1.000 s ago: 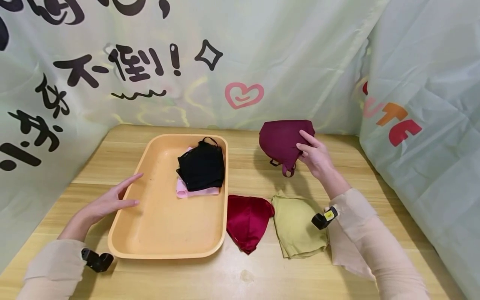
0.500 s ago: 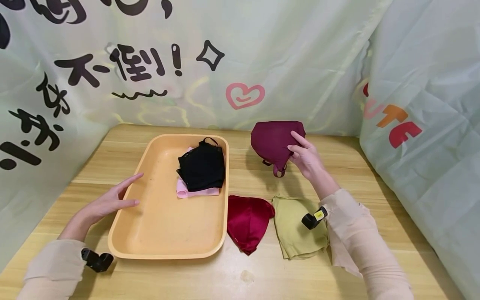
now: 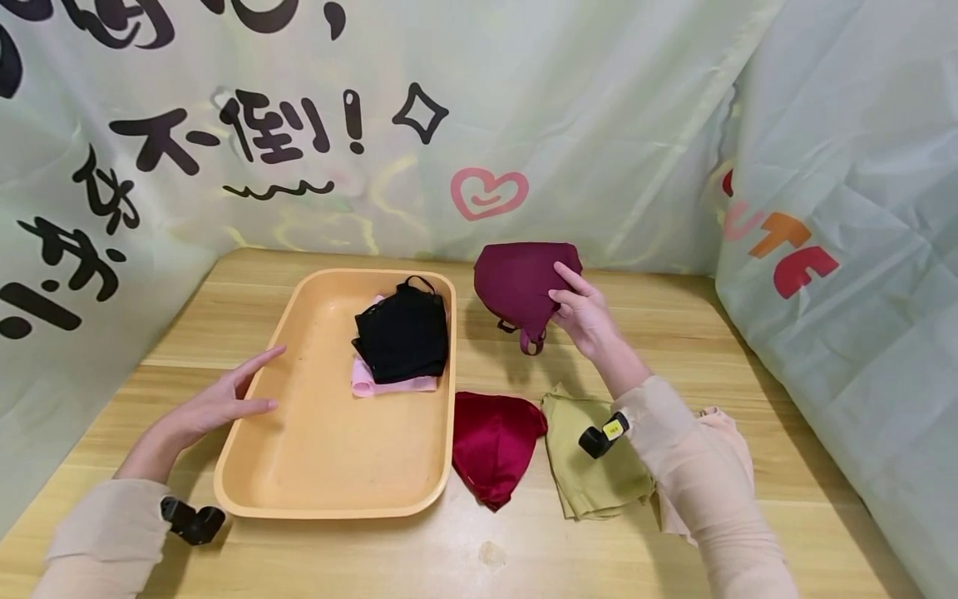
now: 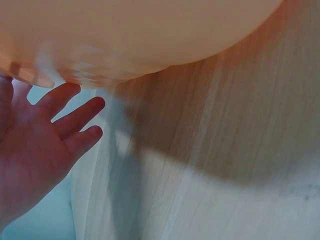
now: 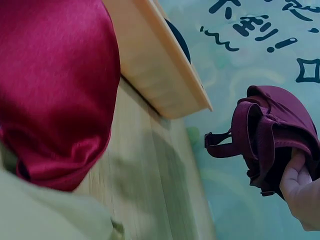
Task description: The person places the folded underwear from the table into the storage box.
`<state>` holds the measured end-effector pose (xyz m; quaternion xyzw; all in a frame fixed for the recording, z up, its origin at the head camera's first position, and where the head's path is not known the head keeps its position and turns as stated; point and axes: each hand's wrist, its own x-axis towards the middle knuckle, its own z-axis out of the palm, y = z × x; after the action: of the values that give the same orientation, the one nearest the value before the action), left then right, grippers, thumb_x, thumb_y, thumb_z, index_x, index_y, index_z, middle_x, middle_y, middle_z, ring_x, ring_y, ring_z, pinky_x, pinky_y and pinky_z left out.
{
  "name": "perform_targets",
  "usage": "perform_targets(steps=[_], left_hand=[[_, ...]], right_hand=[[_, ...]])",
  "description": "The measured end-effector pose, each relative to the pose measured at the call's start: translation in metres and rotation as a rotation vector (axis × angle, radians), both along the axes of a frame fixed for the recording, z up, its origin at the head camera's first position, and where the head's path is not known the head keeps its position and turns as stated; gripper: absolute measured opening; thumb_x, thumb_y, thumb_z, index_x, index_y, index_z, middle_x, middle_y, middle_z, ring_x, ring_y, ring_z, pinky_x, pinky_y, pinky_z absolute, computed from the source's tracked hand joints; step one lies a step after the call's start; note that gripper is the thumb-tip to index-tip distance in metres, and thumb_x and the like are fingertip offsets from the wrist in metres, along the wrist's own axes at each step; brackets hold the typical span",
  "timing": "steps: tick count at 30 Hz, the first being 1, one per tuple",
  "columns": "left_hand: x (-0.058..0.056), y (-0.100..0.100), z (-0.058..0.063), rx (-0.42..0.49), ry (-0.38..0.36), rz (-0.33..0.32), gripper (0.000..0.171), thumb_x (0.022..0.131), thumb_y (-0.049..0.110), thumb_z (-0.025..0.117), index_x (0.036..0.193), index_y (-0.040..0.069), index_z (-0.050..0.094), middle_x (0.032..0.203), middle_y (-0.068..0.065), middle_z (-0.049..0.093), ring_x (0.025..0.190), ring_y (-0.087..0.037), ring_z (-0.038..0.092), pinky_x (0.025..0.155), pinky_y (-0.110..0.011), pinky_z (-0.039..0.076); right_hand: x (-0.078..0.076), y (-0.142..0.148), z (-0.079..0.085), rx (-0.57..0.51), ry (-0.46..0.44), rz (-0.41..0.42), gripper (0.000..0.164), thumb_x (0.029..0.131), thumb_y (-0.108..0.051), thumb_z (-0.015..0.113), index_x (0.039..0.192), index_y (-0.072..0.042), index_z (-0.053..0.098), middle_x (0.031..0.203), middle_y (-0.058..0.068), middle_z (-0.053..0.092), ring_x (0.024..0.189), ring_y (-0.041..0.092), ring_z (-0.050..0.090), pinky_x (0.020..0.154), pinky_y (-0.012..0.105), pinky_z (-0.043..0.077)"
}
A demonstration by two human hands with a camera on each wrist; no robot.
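Note:
A folded plum-coloured bra (image 3: 516, 287) hangs above the back of the table, pinched at its right side by my right hand (image 3: 591, 324). In the right wrist view its straps and a slider dangle from the bra (image 5: 250, 125), and the thumb reaches into its fold. My left hand (image 3: 213, 403) has its fingers spread at the left rim of an orange plastic tray (image 3: 322, 449). From the left wrist, that hand (image 4: 45, 135) shows straight fingers close to the tray's outer wall. Inside the tray, a folded black strappy top or bra (image 3: 404, 333) lies on a pink garment (image 3: 397, 384).
A red satin bra (image 3: 496, 445) lies on the table right beside the tray. To its right is a folded yellow-green garment (image 3: 591, 466), and a pale pink cloth (image 3: 729, 424) lies partly under the right sleeve. Printed fabric (image 3: 599, 125) hangs behind the table.
My right hand has carried the plum bra leftward, closer to the tray's back right corner. The left hand and the tray have stayed in place.

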<state>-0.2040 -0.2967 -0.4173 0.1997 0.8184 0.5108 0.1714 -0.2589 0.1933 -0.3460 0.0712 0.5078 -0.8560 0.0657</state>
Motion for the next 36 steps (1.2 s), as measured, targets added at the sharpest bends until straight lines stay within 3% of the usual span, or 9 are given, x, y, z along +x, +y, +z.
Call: perform_targets(steps=[4,9,13,19,21,32,36], left_hand=[[0.000,0.000,0.001,0.008,0.009,-0.009,0.073,0.087,0.005,0.056,0.145,0.004,0.013,0.148,-0.025,0.004,0.132,-0.035,0.001,0.085,-0.001,0.021],[-0.001,-0.001,-0.002,0.001,0.011,-0.005,0.072,0.087,0.006,0.056,0.146,0.005,0.013,0.148,-0.026,0.004,0.133,-0.031,0.001,0.085,0.000,0.020],[-0.002,-0.002,-0.003,0.006,0.007,-0.003,0.073,0.087,0.006,0.056,0.146,0.005,0.013,0.148,-0.026,0.003,0.133,-0.030,-0.001,0.086,0.000,0.020],[-0.001,0.000,-0.002,0.017,0.016,-0.012,0.072,0.088,0.005,0.055,0.146,0.005,0.013,0.148,-0.027,0.003,0.134,-0.023,0.000,0.086,0.000,0.019],[-0.001,0.000,-0.001,0.015,0.016,-0.011,0.071,0.088,0.005,0.055,0.145,0.004,0.013,0.148,-0.026,0.003,0.134,-0.021,0.000,0.086,0.000,0.019],[-0.001,-0.002,-0.001,0.007,-0.003,-0.010,0.072,0.088,0.006,0.055,0.146,0.006,0.012,0.149,-0.025,0.001,0.133,-0.033,-0.004,0.085,0.000,0.019],[-0.001,-0.002,-0.001,0.012,-0.010,-0.014,0.072,0.088,0.006,0.054,0.146,0.007,0.012,0.149,-0.025,-0.001,0.133,-0.034,-0.006,0.084,0.000,0.019]], right_hand=[[-0.001,-0.007,0.000,-0.010,0.006,0.008,0.061,0.089,0.010,0.039,0.144,-0.014,0.028,0.129,0.008,0.038,0.046,0.005,0.034,0.074,0.022,0.045],[-0.001,-0.017,0.002,-0.036,0.018,0.023,0.061,0.089,0.010,0.039,0.144,-0.014,0.028,0.138,0.010,0.031,0.046,0.005,0.035,0.074,0.023,0.045],[0.000,-0.023,0.002,-0.052,0.030,0.031,0.062,0.088,0.010,0.040,0.144,-0.015,0.029,0.135,0.010,0.034,0.046,0.005,0.035,0.074,0.023,0.045],[0.002,-0.034,0.000,-0.072,0.030,0.043,0.060,0.089,0.010,0.039,0.144,-0.013,0.029,0.137,0.010,0.035,0.061,0.007,0.055,0.072,0.025,0.047],[0.002,-0.039,-0.001,-0.073,0.028,0.051,0.060,0.090,0.010,0.038,0.144,-0.013,0.028,0.135,0.010,0.037,0.062,0.008,0.055,0.072,0.025,0.047],[0.001,-0.070,-0.003,-0.086,0.051,0.107,0.059,0.090,0.009,0.039,0.144,-0.011,0.028,0.144,0.014,0.030,0.077,0.009,0.059,0.074,0.025,0.046],[0.001,-0.080,-0.004,-0.091,0.058,0.123,0.058,0.090,0.010,0.039,0.143,-0.010,0.029,0.134,0.013,0.039,0.076,0.009,0.059,0.072,0.024,0.045]])
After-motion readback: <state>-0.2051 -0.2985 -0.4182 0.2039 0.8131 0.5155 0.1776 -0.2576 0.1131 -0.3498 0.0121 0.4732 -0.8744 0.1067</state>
